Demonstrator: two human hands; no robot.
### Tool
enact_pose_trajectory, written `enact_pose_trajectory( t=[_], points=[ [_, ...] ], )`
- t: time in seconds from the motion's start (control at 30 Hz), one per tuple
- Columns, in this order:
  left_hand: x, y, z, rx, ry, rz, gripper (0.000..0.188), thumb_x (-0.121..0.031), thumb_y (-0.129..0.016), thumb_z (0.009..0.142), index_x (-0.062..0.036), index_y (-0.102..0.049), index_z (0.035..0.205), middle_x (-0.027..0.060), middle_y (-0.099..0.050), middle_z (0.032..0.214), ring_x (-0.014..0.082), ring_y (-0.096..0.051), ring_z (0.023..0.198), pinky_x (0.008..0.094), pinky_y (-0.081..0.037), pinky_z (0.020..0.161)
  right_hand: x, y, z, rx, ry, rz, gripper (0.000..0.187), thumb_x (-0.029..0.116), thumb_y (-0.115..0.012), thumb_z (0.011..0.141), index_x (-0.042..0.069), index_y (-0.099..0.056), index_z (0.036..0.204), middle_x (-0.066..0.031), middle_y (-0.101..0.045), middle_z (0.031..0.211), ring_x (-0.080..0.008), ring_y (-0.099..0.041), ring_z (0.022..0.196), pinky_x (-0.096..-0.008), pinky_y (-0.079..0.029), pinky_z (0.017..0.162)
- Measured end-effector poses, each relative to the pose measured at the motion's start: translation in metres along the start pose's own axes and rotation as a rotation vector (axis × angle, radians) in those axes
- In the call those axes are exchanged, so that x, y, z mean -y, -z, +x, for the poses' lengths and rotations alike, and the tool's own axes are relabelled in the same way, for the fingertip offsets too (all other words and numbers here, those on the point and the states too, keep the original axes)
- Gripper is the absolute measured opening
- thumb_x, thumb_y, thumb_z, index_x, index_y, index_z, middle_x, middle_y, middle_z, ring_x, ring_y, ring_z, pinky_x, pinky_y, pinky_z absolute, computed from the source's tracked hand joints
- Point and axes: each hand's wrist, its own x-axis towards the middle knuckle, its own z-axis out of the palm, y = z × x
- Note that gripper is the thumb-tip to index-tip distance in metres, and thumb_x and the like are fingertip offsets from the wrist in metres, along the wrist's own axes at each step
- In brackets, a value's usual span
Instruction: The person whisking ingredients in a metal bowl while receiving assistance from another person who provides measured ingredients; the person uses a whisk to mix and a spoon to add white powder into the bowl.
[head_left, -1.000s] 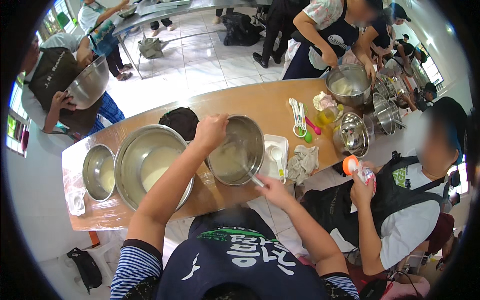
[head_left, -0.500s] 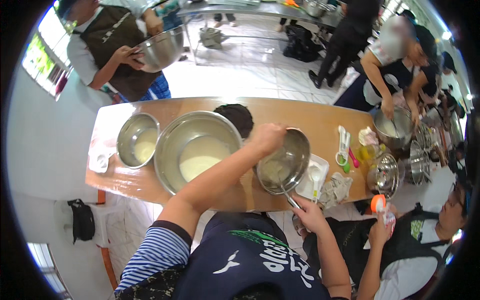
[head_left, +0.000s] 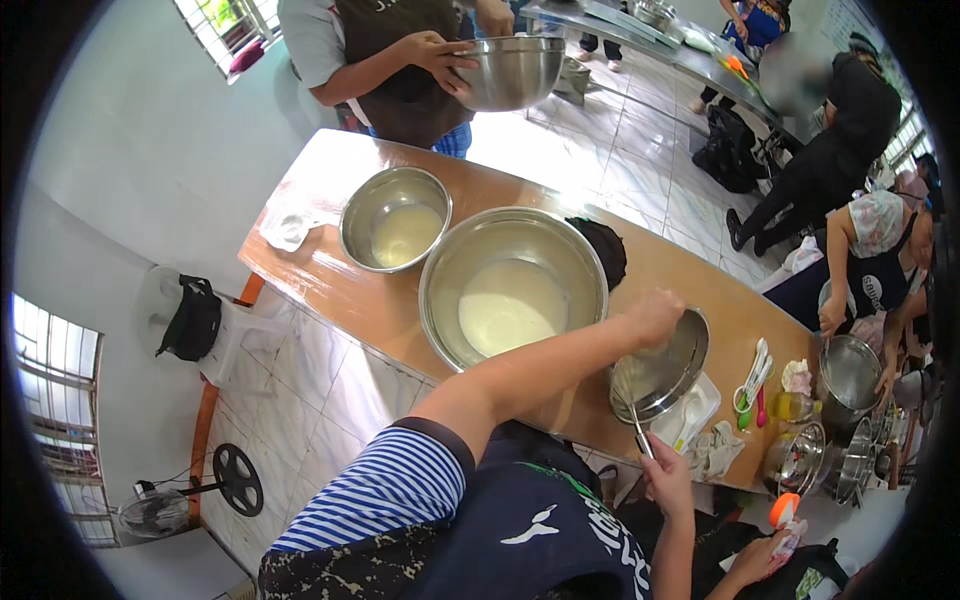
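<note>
Head view: my left hand [head_left: 655, 317] is clamped on the rim of the tilted small steel mixing bowl [head_left: 662, 370], near the front edge of the long wooden counter [head_left: 330, 300]. My right hand [head_left: 668, 480] is closed around the handle of a thin metal whisk [head_left: 632, 418] whose head dips into that bowl. The bowl's contents are hard to read, so mixing looks underway, not finished. Just left of it sits a large steel bowl with pale batter [head_left: 512, 290], then a medium steel bowl with yellowish liquid [head_left: 396, 218]; both untouched.
</note>
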Motion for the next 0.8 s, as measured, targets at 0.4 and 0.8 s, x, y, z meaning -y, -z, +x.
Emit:
enact_pose_trajectory(
  t=[0.4, 0.8],
  points=[
    [0.011, 0.013, 0.001, -0.066, -0.040, -0.037, 0.016, -0.018, -0.054, 0.078, -0.0091, -0.060, 0.090, 0.0138, -0.061, 0.078, 0.0329, -0.059, 0.070, 0.0414, -0.047, 0.061, 0.010, -0.003, 0.004, -0.106, 0.178, -0.137, 0.039, 0.011, -0.057, 0.079, -0.002, -0.050, 0.115, -0.0146, -0.060, 0.102, -0.0182, -0.057, 0.088, -0.0288, -0.043, 0.080],
    [0.009, 0.020, 0.005, -0.069, -0.071, -0.008, 0.018, -0.017, -0.054, 0.079, -0.0079, -0.060, 0.093, 0.0137, -0.061, 0.081, 0.0319, -0.059, 0.073, 0.0399, -0.047, 0.063, 0.023, 0.004, 0.000, -0.162, 0.124, -0.059, 0.041, 0.017, -0.057, 0.078, 0.003, -0.051, 0.116, -0.0191, -0.058, 0.106, -0.0278, -0.056, 0.099, -0.0317, -0.041, 0.085]
  ],
)
